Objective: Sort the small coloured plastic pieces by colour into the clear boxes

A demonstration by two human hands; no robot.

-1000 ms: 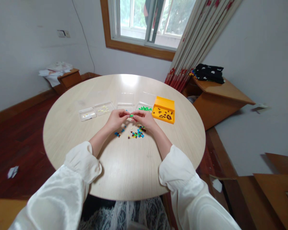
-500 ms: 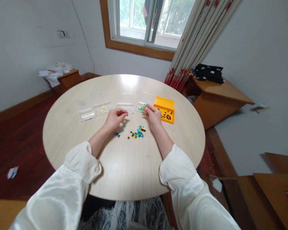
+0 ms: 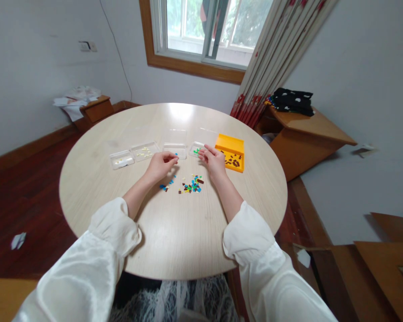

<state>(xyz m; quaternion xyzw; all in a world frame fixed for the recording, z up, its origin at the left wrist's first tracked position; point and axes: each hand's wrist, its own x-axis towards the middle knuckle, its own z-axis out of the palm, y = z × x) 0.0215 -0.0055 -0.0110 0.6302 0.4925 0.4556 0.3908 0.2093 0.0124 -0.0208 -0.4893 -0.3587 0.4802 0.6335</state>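
Observation:
My left hand [image 3: 161, 165] is closed in a pinch just in front of the middle clear plastic box [image 3: 182, 152]. Whatever lies between its fingertips is too small to make out; a blue speck [image 3: 176, 154] shows beside them. My right hand [image 3: 215, 164] hovers at the clear box [image 3: 192, 151] with small green bricks [image 3: 196, 151], fingers apart, seemingly holding nothing. Between my forearms lies a mixed pile of tiny building bricks [image 3: 192, 185] in blue, brown, green and yellow. A smaller group of mostly blue bricks [image 3: 167, 183] lies beside my left wrist.
An open orange box [image 3: 229, 142] with brown bricks stands right of my right hand. Two clear boxes with pale bricks, one at the far left [image 3: 121, 159] and one beside it [image 3: 144, 151], stand on the round table [image 3: 174, 232]. A window and curtain are behind.
My right hand's fingers have spread a little over the green bricks' box. My left hand stays almost where it was, still pinched.

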